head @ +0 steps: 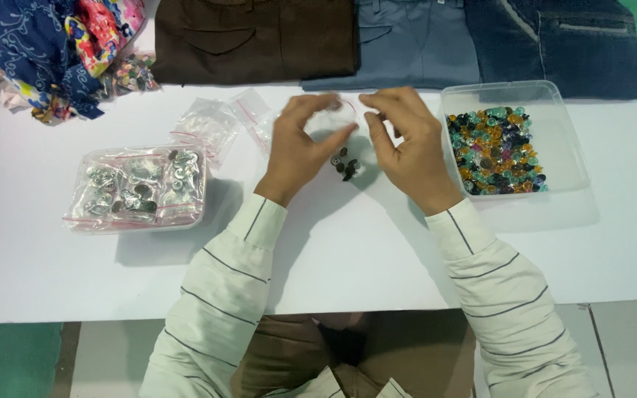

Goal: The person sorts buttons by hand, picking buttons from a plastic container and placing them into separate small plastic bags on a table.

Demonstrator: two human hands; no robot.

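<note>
While bright patterned fabric (46,44) lies heaped at the far left corner of the white table (333,258), a clear tub of bagged metal buttons (138,188) sits nearer the front, with a few empty little zip bags (211,121) just beyond it. Further along, the left hand (300,144) and the right hand (407,144) meet over the middle of the table, each pinching an edge of one small clear bag (337,118) held between their fingertips, thumbs and forefingers closed on the plastic. Just below that bag, between the two palms, a small cluster of dark buttons (344,166) lies loose on the table. Striped pale sleeves run back toward the camera. To the right of the hands stands a clear plastic tray (554,140) with multicoloured buttons (495,151) piled along its left half. Along the far edge lie folded brown trousers (256,40), grey-blue trousers (411,44) and dark denim jeans (554,48).
</note>
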